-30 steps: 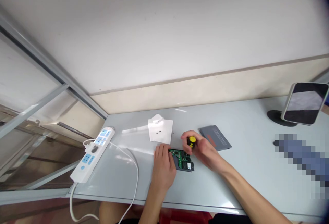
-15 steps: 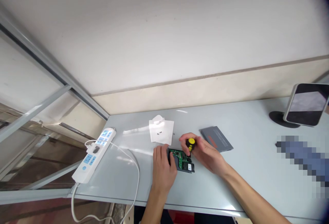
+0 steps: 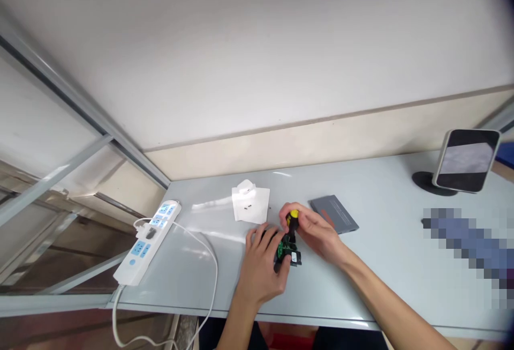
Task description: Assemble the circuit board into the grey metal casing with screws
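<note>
A person's 2 bare hands work over a grey table [image 3: 385, 264], seen from above. The left hand [image 3: 263, 267] is clamped over the left part of a small green circuit board [image 3: 288, 245], fingers towards its far edge and thumb across its near side, covering much of it. The board lies on the table near the front edge, between the hands, with dark parts and 1 white label at its right. The right hand [image 3: 315, 229] is closed around the yellow-and-black handle of a tool, probably a screwdriver [image 3: 294, 217], which stands nearly upright over the board's far right part; its tip is too small to make out.

The board looks light and stiff, but its exposed parts are probably fragile, and it could slide on the smooth table. It is best held by its outer edges, with light pressure. The handle looks firm and suits a fingertip grip.

Beyond the left hand is a white sheet [image 3: 262, 200] bearing 2 tiny dark pieces [image 3: 248, 207]. A grey panel [image 3: 339, 219] with an orange patch lies beyond the right hand. A white power strip [image 3: 138, 259] rests far left.
</note>
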`<state>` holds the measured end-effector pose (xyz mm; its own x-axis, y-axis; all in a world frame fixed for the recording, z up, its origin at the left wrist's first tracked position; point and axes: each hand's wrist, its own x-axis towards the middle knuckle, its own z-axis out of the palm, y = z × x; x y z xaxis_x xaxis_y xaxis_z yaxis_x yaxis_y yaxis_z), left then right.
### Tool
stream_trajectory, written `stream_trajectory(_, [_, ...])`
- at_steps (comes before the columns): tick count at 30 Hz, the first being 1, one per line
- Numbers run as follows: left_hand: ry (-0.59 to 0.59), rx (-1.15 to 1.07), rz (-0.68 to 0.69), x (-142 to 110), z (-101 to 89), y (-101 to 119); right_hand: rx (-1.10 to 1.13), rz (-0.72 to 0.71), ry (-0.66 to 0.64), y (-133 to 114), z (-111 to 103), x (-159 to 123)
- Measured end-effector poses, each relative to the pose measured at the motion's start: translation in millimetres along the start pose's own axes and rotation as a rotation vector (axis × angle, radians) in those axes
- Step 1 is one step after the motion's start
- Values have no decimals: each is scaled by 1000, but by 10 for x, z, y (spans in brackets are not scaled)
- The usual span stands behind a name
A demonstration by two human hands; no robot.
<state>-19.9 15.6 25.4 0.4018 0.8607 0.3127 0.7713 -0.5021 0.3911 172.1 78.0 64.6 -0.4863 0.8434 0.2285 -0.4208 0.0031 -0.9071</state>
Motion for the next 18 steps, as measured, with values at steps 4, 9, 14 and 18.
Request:
stream_trajectory(4, [-9, -37, -4, -5, 8, -20, 39, -35, -22, 10, -13, 12])
stream_trajectory(9, [-16, -67, 0, 14, 0, -18, 0, -55, 48, 63, -18, 19])
stream_trajectory(14, [18, -74, 3, 18, -4, -3, 31, 17, -6, 9, 8, 20])
stream_trajectory(18, [16, -87, -5, 14, -15, 9, 15, -49, -3, 12, 18, 15])
